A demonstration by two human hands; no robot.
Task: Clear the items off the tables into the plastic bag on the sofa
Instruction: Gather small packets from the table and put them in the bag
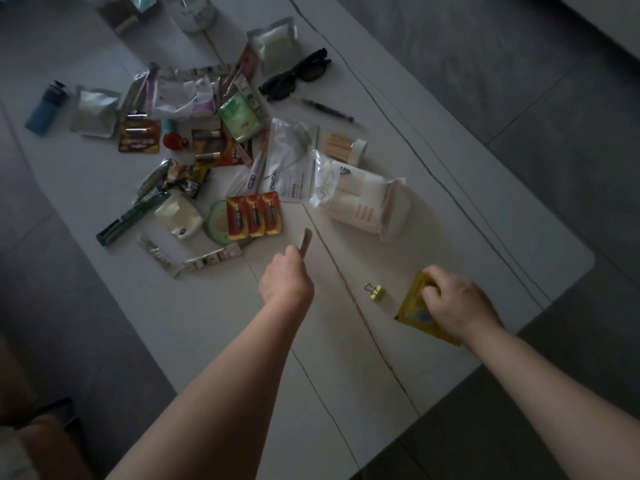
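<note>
Clutter is still covering most of the counter (346, 341), so I am judging this job as barely begun. My left hand (285, 280) is curling around a thin brownish stick (306, 242), whose tip is poking out toward the far side; what exactly the stick is, I cannot tell in this dim light. My right hand (453, 299) is pinching the far end of a yellow sachet (414, 311) lying near the right edge of the counter, fingers bent down onto it. Just to the left of that sachet a small gold binder clip (374, 292) is sitting alone, apart from both hands. Farther off, the main heap is waiting: a red battery pack (254, 214) resting on a green round thing, a white pouch (287, 174), a wrapped bundle of cotton pads (360, 199), a box of toothpicks (341, 145), black sunglasses (294, 76), a pen (327, 110), a blue lighter (46, 109) at the far left, and many small packets between them. Neither the plastic bag nor the sofa is showing in this view, so I cannot say what is already inside it. Nearly everything visible is still needing to go.
</note>
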